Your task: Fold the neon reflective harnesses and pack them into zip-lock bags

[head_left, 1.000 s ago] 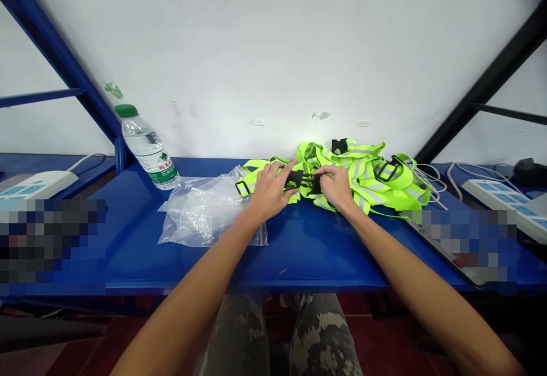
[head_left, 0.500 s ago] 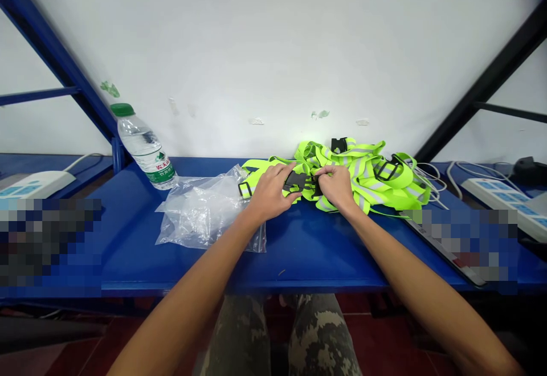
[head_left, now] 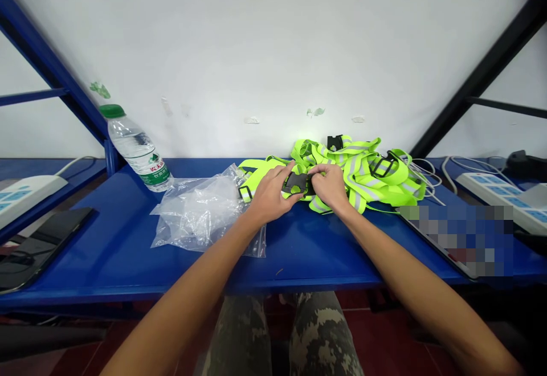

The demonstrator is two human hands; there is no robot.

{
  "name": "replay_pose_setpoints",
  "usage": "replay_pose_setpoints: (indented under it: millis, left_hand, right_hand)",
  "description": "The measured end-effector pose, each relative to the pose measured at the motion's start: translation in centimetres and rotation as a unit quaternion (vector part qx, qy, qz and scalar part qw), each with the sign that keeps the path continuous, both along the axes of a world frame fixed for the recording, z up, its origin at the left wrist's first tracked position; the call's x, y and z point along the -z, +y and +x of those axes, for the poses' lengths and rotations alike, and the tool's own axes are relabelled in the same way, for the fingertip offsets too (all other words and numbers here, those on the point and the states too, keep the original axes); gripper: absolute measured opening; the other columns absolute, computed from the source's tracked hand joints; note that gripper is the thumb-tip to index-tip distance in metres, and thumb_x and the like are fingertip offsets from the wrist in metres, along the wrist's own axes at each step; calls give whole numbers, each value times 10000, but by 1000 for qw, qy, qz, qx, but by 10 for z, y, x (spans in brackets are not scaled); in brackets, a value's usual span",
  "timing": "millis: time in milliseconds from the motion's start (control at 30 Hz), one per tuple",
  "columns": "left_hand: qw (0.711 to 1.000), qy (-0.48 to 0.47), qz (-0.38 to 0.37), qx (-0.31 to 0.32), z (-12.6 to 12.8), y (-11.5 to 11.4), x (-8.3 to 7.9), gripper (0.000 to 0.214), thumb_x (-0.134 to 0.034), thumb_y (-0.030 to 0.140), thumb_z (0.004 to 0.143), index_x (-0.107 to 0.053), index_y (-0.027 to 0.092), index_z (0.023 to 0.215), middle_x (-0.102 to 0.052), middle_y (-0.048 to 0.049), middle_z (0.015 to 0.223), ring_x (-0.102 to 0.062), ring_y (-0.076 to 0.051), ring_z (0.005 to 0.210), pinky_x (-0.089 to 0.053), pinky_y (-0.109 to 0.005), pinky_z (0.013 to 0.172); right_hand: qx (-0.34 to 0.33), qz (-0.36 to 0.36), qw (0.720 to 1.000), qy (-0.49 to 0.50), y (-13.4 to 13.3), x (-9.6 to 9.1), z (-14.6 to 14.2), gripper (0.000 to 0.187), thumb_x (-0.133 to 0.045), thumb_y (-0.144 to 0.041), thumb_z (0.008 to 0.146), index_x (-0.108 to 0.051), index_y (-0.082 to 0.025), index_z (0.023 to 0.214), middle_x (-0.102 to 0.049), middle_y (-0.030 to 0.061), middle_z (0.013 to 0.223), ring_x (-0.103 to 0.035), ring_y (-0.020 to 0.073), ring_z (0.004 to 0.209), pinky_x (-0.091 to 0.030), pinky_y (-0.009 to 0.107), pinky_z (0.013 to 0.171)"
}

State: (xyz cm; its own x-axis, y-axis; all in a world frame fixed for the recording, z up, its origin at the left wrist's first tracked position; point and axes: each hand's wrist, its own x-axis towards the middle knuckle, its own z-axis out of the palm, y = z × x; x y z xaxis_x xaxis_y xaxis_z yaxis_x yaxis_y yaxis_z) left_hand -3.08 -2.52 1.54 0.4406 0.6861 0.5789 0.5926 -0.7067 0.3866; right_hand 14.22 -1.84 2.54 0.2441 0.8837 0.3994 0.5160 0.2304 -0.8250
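Over the blue table, my left hand (head_left: 273, 192) is closed on one half of a black side-release buckle (head_left: 296, 182), thumb below and fingers above. My right hand (head_left: 328, 183) pinches the other half from the right. Both halves now meet between my hands; whether they are latched I cannot tell. The buckle is on bright yellow-green reflective straps (head_left: 356, 168) with grey stripes, heaped behind and to the right of my right hand. Another black buckle (head_left: 335, 143) sits on top of the heap. My fingers hide part of the buckle being held.
A clear plastic bag (head_left: 200, 211) lies left of my left hand on the blue table (head_left: 316, 250). A water bottle (head_left: 141, 151) leans behind it. A dark phone-like device (head_left: 43, 245) and power strip (head_left: 25, 196) are at left; another power strip (head_left: 506, 196) and white cables are at right.
My right hand has moved slightly left, bringing its buckle half against the one in my left hand. The gap between the halves has closed. The whole view has shifted slightly.
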Motion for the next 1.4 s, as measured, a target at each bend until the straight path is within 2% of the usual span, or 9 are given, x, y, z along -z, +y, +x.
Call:
replay_pose_setpoints:
  millis: [333,467,600,700,800,967,1067,1233,1400]
  left_hand:
    - [997,56,-36,35,14,-12,-2,1092,-708,194,726,-35,195,1585,-490,-154,1281,-452,-328,1188,-371,-538,1072]
    - [995,47,-61,65,7,-7,-9,1022,-725,266,716,-166,180,1568,-497,-160,1302,-457,-330,1215,-368,-527,1088]
    - [995,5,-91,40,-17,4,-32,807,-681,425,794,-362,178,1492,-559,-135,1316,-546,-272,1156,-440,-447,1033]
    - [993,71,-89,16,-35,13,-50,582,-685,383,795,-561,175,1323,-654,-105,1239,-619,-243,1056,-477,-396,963]
    - [982,167,-84,-5,-48,20,-66,386,-668,375,808,-673,177,1139,-709,-102,1154,-643,-254,1045,-478,-379,926]
    - [959,276,-47,-32,-72,33,-79,407,-660,394,786,-694,194,1139,-718,-106,1092,-632,-266,1026,-456,-352,873]
    - [938,341,-43,-51,-92,42,-80,403,-641,433,790,-707,203,1115,-718,-112,979,-624,-272,956,-439,-327,793]
    - [927,354,-71,-98,-110,38,-86,295,-557,435,851,-724,199,908,-706,-97,810,-613,-239,773,-379,-298,663]
    - [931,312,-18,-190,-87,15,-98,245,-499,309,853,-709,183,857,-687,-106,794,-614,-251,762,-357,-315,641]
  right_hand:
    - [-45,33,998,-19,-2,-2,-3,285,-407,-159,590,-690,-175,627,-685,25,646,-610,190,670,-444,282,660]
    - [-108,58,991,-49,5,-3,2,334,-413,-132,605,-708,-159,757,-727,45,780,-653,193,765,-477,291,739]
    - [-127,84,985,-78,12,-13,27,349,-440,-130,637,-725,-155,837,-747,58,876,-677,203,850,-495,305,773]
    - [-137,75,981,-114,8,-23,47,364,-492,-146,657,-742,-157,922,-758,70,984,-683,224,931,-497,318,789]
    - [-179,36,959,-219,-2,-33,59,383,-579,-177,674,-750,-179,1017,-752,64,1059,-675,237,949,-485,323,796]
    - [-210,-76,913,-342,-16,-44,75,243,-726,-408,707,-762,-186,801,-683,4,625,-565,167,565,-389,285,595]
    - [-217,-92,893,-382,-17,-49,89,272,-744,-463,707,-704,-203,636,-598,-19,523,-472,136,489,-333,283,557]
    - [-139,-19,884,-445,-16,-57,99,240,-778,-430,704,-726,-204,766,-617,28,594,-573,230,701,-422,359,766]
    - [-76,113,905,-403,-41,-50,47,279,-640,-359,844,-705,-163,1033,-689,143,1088,-610,301,1031,-435,406,899]
